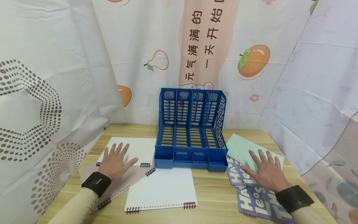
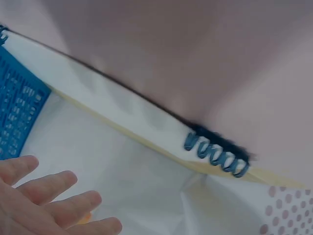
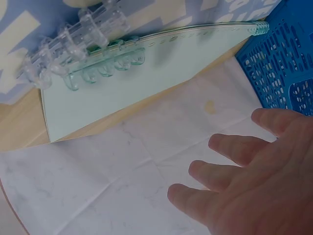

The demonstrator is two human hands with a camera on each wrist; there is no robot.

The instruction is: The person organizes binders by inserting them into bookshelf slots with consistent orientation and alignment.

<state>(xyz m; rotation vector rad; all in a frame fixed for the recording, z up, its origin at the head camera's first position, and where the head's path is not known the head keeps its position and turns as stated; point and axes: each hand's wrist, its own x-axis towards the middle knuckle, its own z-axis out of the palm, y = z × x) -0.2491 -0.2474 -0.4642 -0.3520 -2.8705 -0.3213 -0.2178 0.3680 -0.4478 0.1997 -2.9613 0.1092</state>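
Note:
My left hand (image 1: 116, 163) is spread with straight fingers above a white spiral notebook (image 1: 134, 146) and a pinkish spiral notebook (image 1: 120, 180); it holds nothing. On the right, my right hand (image 1: 268, 171) is likewise spread, over a pale green notebook (image 1: 243, 146) and purple notebooks with white lettering (image 1: 251, 202). Whether either hand touches the paper cannot be told. Between the hands stands a blue desk file rack (image 1: 190, 157) with several upright slots and small front compartments. Another white spiral notebook (image 1: 165, 188) lies in front of it.
All of this lies on a wood-grain table (image 1: 215, 199). A printed curtain (image 1: 145, 31) hangs close behind the rack, and further patterned cloth (image 1: 321, 93) borders the right side. The notebooks overlap on both sides.

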